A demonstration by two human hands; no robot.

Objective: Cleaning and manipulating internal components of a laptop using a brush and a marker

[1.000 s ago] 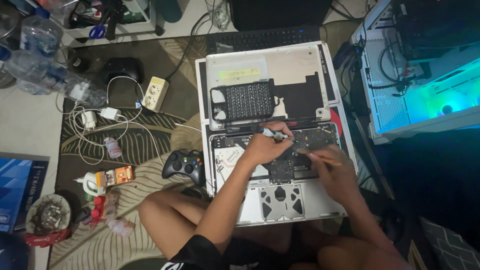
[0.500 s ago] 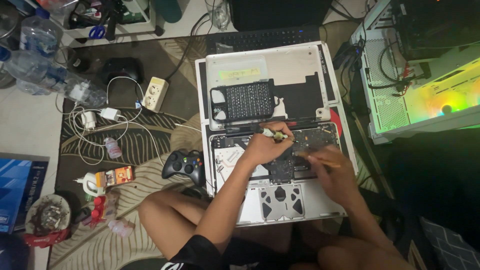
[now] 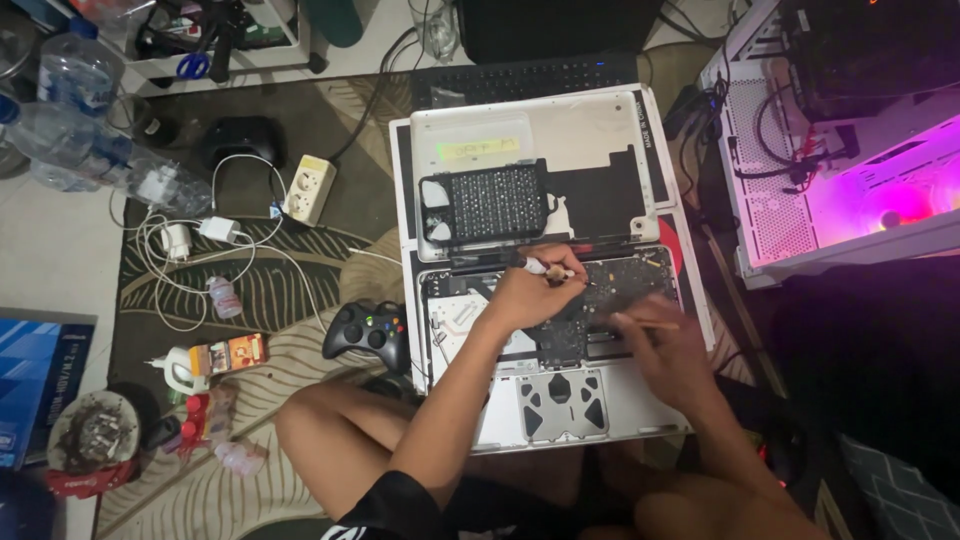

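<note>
An opened silver laptop (image 3: 620, 400) lies on the rug in front of my crossed legs, its dark circuit board (image 3: 610, 290) exposed. My left hand (image 3: 525, 295) is closed on a small white-handled tool (image 3: 545, 268) over the board's upper left. My right hand (image 3: 665, 350) grips a thin stick-like tool (image 3: 650, 323) above the board's right side. The removed bottom cover (image 3: 600, 130), with a black keyboard panel (image 3: 495, 203) lying on it, sits just beyond the laptop.
A black game controller (image 3: 365, 335) lies left of the laptop. A power strip (image 3: 308, 188), white chargers and cables (image 3: 190, 235), bottles (image 3: 70, 75) and a full ashtray (image 3: 95, 432) crowd the left. A lit pink computer case (image 3: 850, 170) stands at right; a black keyboard (image 3: 530, 78) is behind.
The computer case's lighting went from cyan through yellow-green to pink. My left hand shifted slightly over the board with its tool; my right hand stayed near the same spot.
</note>
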